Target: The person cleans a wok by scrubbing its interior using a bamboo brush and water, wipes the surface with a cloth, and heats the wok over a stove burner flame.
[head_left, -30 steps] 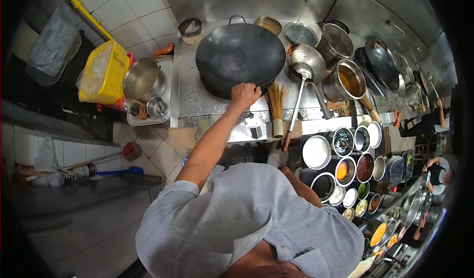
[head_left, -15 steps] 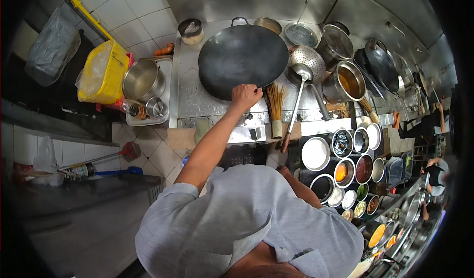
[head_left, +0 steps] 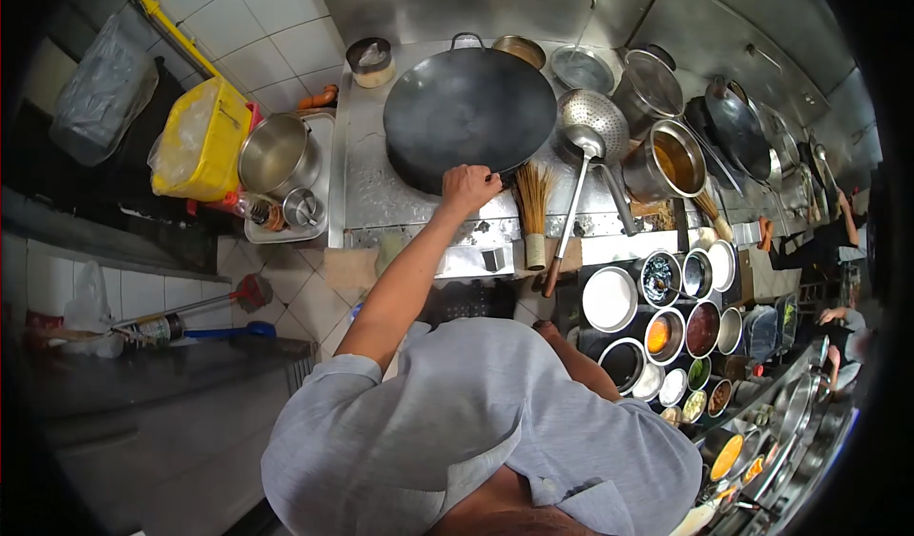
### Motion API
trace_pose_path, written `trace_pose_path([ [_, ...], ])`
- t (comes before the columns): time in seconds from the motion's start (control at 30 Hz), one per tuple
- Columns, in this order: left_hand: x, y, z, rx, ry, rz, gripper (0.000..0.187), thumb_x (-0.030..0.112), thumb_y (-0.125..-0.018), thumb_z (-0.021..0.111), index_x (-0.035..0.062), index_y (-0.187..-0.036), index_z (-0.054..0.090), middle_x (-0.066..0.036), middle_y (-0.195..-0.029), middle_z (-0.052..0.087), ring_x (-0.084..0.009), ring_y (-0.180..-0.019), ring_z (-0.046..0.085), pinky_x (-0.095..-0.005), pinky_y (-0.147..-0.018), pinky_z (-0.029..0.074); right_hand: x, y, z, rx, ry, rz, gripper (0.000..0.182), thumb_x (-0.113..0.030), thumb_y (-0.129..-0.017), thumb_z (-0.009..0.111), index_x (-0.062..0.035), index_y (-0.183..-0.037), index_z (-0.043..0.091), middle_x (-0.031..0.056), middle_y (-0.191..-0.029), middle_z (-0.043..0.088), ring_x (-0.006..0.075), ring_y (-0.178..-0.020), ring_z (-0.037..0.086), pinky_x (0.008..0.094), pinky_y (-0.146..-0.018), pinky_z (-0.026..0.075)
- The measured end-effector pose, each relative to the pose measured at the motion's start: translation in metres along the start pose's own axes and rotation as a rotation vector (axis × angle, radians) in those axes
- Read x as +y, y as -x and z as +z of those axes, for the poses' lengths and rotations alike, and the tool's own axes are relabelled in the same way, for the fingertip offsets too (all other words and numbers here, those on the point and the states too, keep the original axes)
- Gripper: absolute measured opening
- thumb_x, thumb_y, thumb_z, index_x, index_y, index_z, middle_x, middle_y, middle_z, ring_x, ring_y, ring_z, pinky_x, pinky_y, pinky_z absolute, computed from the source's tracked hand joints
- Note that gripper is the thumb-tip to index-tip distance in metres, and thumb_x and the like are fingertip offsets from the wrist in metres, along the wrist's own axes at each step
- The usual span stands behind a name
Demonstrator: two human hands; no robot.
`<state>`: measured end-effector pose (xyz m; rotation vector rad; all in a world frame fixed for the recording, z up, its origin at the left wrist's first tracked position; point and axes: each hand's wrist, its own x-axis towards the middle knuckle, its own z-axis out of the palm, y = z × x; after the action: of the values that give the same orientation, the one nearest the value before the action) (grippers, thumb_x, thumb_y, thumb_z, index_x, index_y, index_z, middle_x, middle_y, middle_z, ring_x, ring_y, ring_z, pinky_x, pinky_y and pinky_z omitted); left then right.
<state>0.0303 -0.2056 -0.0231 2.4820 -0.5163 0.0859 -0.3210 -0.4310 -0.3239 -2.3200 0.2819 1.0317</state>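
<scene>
My left hand is closed at the near edge of a large dark wok, where its near handle would be; the fingers wrap round it. The wok sits on the steel stove top and holds no food that I can make out. My right hand is low beside my body, mostly hidden by my shirt, and its fingers cannot be made out. Right of the wok lie a bamboo brush, a ladle with a wooden grip end, and a perforated strainer.
Pots of sauce and seasoning stand to the right. A pot of brown liquid is behind them. At the left are a yellow bin and a steel pot. Co-workers appear at the far right.
My left hand stays at the wok's edge, with hardly any shift. At the far right, the co-workers' arms have moved a little.
</scene>
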Motion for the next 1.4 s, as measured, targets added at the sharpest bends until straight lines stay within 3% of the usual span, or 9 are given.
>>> trace_pose_path([
  [0.37,-0.002,0.001,-0.003,-0.024,-0.015,0.029,0.033,0.036,-0.081,0.062,0.0075,-0.068,0.069,-0.017,-0.065,0.066,-0.0386,-0.066,0.066,-0.049,-0.064,0.052,0.011,-0.011,0.009,-0.052,0.243,-0.155,0.041,-0.038,-0.093,0.05,-0.0092,-0.117,0.068,0.0161,-0.13,0.06,0.0321,-0.121,0.056,0.0401,-0.104,0.044],
  [0.57,-0.008,-0.003,0.011,-0.001,-0.065,0.136,0.036,0.041,-0.085,0.059,0.0086,-0.07,0.067,-0.018,-0.071,0.066,-0.0412,-0.068,0.064,-0.0516,-0.06,0.047,0.002,0.0,0.023,0.092,-0.216,0.273,0.042,-0.042,-0.09,0.054,-0.0068,-0.106,0.071,0.0174,-0.119,0.066,0.0338,-0.112,0.061,0.0411,-0.096,0.049],
  [0.67,-0.019,-0.005,0.023,0.057,-0.08,0.192,0.038,0.042,-0.085,0.06,0.0074,-0.069,0.067,-0.02,-0.072,0.066,-0.0444,-0.068,0.063,-0.0545,-0.059,0.047,0.017,-0.011,0.043,0.213,-0.078,0.176,0.058,-0.06,-0.087,0.054,-0.0056,-0.094,0.074,0.0174,-0.101,0.071,0.0333,-0.097,0.067,0.0436,-0.085,0.053],
  [0.83,-0.014,-0.003,0.015,0.032,-0.151,0.201,0.038,0.038,-0.087,0.057,0.0051,-0.072,0.068,-0.021,-0.076,0.067,-0.0448,-0.071,0.063,-0.0561,-0.063,0.046,-0.005,0.022,0.037,0.225,-0.327,0.394,0.068,-0.066,-0.089,0.048,-0.0046,-0.101,0.074,0.0192,-0.109,0.069,0.0352,-0.103,0.066,0.0441,-0.094,0.05],
  [0.93,-0.008,-0.001,0.012,0.027,-0.166,0.199,0.039,0.038,-0.088,0.057,0.0035,-0.073,0.067,-0.022,-0.076,0.066,-0.0456,-0.071,0.062,-0.0568,-0.063,0.046,0.008,0.015,0.058,0.312,-0.262,0.372,0.067,-0.065,-0.089,0.049,-0.0049,-0.103,0.073,0.0206,-0.112,0.068,0.0355,-0.105,0.066,0.0452,-0.097,0.048],
  [1.0,-0.011,-0.001,0.015,0.039,-0.158,0.217,0.039,0.038,-0.088,0.057,0.0031,-0.073,0.068,-0.022,-0.076,0.066,-0.0457,-0.071,0.062,-0.0568,-0.063,0.045,-0.009,0.039,0.053,0.308,-0.382,0.454,0.041,-0.033,-0.08,0.058,-0.0031,-0.103,0.072,0.0191,-0.114,0.068,0.038,-0.103,0.066,0.0461,-0.092,0.052],
  [1.13,0.001,0.002,0.008,0.018,-0.173,0.186,0.039,0.037,-0.088,0.057,0.0024,-0.075,0.069,-0.022,-0.078,0.067,-0.0461,-0.072,0.062,-0.0567,-0.063,0.045,-0.011,0.058,0.072,0.324,-0.482,0.551,0.041,-0.037,-0.08,0.06,-0.0087,-0.106,0.073,0.0182,-0.112,0.069,0.0398,-0.096,0.067,0.0476,-0.089,0.052],
  [1.3,-0.004,-0.001,0.013,-0.021,-0.18,0.201,0.04,0.039,-0.088,0.056,0.0027,-0.081,0.072,-0.023,-0.081,0.068,-0.0453,-0.074,0.063,-0.0568,-0.064,0.046,0.031,0.031,0.152,0.413,0.009,0.127,0.04,-0.04,-0.082,0.061,-0.0062,-0.098,0.074,0.0204,-0.101,0.07,0.036,-0.098,0.067,0.0447,-0.084,0.055],
  [1.4,-0.005,0.0,0.015,-0.017,-0.199,0.207,0.04,0.039,-0.089,0.055,0.0025,-0.084,0.072,-0.023,-0.082,0.068,-0.0451,-0.073,0.063,-0.0575,-0.064,0.045,-0.001,0.061,0.139,0.478,-0.52,0.489,0.036,-0.035,-0.08,0.061,-0.0058,-0.095,0.074,0.0215,-0.102,0.07,0.0358,-0.096,0.067,0.0462,-0.083,0.055],
])
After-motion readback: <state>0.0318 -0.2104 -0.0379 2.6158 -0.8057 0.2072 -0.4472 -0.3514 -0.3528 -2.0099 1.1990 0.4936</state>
